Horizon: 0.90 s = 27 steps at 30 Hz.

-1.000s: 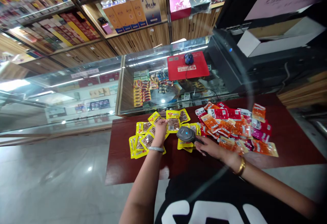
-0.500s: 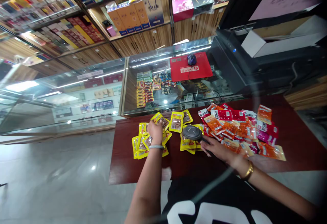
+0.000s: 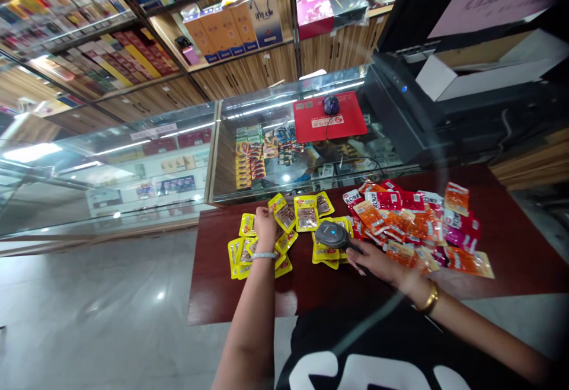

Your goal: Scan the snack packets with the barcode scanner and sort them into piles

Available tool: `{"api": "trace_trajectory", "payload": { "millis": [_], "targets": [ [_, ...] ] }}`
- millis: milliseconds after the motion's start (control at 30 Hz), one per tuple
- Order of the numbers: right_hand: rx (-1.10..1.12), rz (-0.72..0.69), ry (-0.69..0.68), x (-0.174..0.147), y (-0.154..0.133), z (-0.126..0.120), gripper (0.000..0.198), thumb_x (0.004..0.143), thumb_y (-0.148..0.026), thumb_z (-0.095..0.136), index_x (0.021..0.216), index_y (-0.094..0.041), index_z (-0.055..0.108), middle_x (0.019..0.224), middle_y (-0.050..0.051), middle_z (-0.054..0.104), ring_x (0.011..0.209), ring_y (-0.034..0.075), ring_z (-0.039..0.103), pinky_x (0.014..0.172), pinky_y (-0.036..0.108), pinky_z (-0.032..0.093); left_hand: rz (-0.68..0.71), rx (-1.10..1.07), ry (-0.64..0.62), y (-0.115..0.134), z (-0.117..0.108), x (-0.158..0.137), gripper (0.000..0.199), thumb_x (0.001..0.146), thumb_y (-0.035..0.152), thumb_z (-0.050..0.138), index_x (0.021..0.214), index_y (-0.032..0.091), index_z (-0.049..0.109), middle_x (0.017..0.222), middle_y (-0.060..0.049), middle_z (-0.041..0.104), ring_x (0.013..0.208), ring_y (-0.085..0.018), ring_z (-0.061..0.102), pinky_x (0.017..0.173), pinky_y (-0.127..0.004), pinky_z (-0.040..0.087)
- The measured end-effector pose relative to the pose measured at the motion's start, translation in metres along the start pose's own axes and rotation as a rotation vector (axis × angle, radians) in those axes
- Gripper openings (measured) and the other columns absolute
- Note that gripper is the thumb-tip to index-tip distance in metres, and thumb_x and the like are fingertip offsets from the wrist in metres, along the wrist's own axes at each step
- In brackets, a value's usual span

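Note:
My left hand [image 3: 265, 224] is closed at the left edge of a yellow snack packet [image 3: 284, 213], which it seems to pinch; the fingertips are partly hidden. Under and around that hand lie several more yellow packets [image 3: 235, 253] in a loose pile. In my right hand [image 3: 365, 256] is a dark grey barcode scanner [image 3: 331, 234], gripped by its handle, with a small blue light on its head. The scanner hangs over a second stack of yellow packets [image 3: 326, 255]. Two others, including a flat packet [image 3: 306, 214], lie between the hands.
A heap of red and orange packets [image 3: 404, 224] covers the right of the dark red tabletop [image 3: 306, 289]. Behind it stands a glass display counter [image 3: 284, 173] with a red mat [image 3: 351, 123] and a computer mouse [image 3: 331, 104]. A white open box [image 3: 484, 76] is at the upper right.
My left hand has shifted slightly left, and the yellow packet beside it now shows more fully, turned toward the scanner. A blue light now shows on the scanner, which has barely moved.

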State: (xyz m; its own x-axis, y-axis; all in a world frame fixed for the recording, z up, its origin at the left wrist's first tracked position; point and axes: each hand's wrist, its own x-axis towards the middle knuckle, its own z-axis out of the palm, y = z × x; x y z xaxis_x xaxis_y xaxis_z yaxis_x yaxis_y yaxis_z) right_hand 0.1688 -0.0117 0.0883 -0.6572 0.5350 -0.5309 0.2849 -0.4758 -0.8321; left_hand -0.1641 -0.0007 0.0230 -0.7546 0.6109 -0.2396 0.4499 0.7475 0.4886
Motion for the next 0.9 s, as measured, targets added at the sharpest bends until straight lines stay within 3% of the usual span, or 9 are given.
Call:
{"api": "trace_trajectory", "payload": {
  "millis": [133, 367, 633, 700, 800, 900],
  "targets": [
    [0.073, -0.008, -0.056, 0.002, 0.006, 0.004, 0.061, 0.083, -0.069, 0.060, 0.116, -0.018, 0.058, 0.059, -0.006, 0.046, 0.048, 0.009, 0.039, 0.048, 0.023, 0.032, 0.049, -0.169, 0.024, 0.005, -0.004, -0.019, 0.016, 0.088, 0.034, 0.059, 0.082, 0.021, 0.053, 0.073, 0.001, 0.060, 0.066, -0.015, 0.056, 0.064, -0.026, 0.037],
    [0.089, -0.022, -0.067, 0.005, 0.003, 0.007, 0.063, 0.085, -0.067, 0.060, 0.123, -0.017, 0.056, 0.060, -0.007, 0.047, 0.049, 0.009, 0.040, 0.048, 0.022, 0.032, 0.153, -0.338, 0.099, 0.020, -0.008, -0.034, 0.018, 0.086, 0.033, 0.060, 0.079, 0.021, 0.049, 0.071, 0.003, 0.054, 0.065, -0.012, 0.051, 0.064, -0.024, 0.037],
    [0.088, -0.015, -0.018, -0.001, -0.011, 0.006, 0.049, 0.085, -0.065, 0.060, 0.103, -0.019, 0.057, 0.062, -0.007, 0.046, 0.050, 0.009, 0.039, 0.051, 0.024, 0.034, 0.090, -0.508, -0.070, 0.051, 0.013, -0.053, 0.012, 0.084, 0.026, 0.056, 0.078, 0.021, 0.048, 0.066, 0.004, 0.052, 0.058, -0.011, 0.050, 0.056, -0.022, 0.037],
    [0.078, -0.019, 0.002, -0.003, -0.013, 0.005, 0.049, 0.085, -0.066, 0.060, 0.097, -0.019, 0.055, 0.062, -0.006, 0.047, 0.051, 0.009, 0.039, 0.052, 0.024, 0.034, 0.092, -0.541, -0.162, 0.051, 0.017, -0.054, 0.010, 0.086, 0.028, 0.055, 0.083, 0.021, 0.050, 0.068, 0.004, 0.055, 0.057, -0.011, 0.051, 0.056, -0.022, 0.038],
    [0.071, -0.017, 0.023, -0.004, -0.014, 0.004, 0.051, 0.083, -0.069, 0.059, 0.095, -0.020, 0.054, 0.061, -0.006, 0.046, 0.050, 0.009, 0.039, 0.051, 0.025, 0.033, 0.177, -0.421, -0.246, 0.038, 0.017, -0.046, 0.017, 0.087, 0.033, 0.057, 0.098, 0.020, 0.054, 0.084, -0.002, 0.065, 0.073, -0.015, 0.062, 0.068, -0.026, 0.046],
    [0.050, -0.004, 0.024, -0.004, -0.013, 0.005, 0.049, 0.084, -0.067, 0.060, 0.097, -0.020, 0.055, 0.061, -0.007, 0.045, 0.051, 0.010, 0.039, 0.051, 0.025, 0.032, 0.228, 0.041, -0.124, 0.012, 0.007, -0.035, 0.040, 0.077, 0.033, 0.071, 0.110, 0.016, 0.057, 0.111, -0.015, 0.065, 0.109, -0.028, 0.060, 0.092, -0.038, 0.045]
  ]
}}
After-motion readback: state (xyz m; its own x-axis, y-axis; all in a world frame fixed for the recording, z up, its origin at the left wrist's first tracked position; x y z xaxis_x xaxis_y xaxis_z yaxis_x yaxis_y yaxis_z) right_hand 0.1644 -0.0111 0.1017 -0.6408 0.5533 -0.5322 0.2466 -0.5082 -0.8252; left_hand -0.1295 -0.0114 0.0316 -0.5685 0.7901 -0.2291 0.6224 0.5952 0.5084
